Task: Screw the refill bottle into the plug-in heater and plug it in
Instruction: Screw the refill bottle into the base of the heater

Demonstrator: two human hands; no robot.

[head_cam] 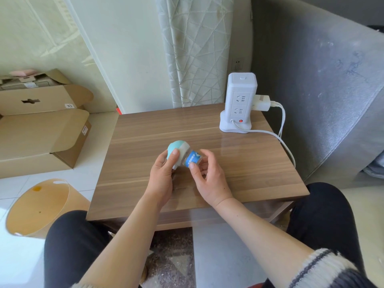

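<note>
Both hands [162, 175] [209, 179] around heater [176, 147] and bottle [192, 160], joint hidden

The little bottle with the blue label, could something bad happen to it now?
It might. The bottle is held sideways above the table, so it could go into the heater crooked and leak. The right hand pinches it only with fingertips, so it could slip. The left hand holds the heater.

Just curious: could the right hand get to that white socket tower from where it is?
Probably yes: only bare table lies between the right hand and the socket tower, though it holds the refill bottle.
</note>
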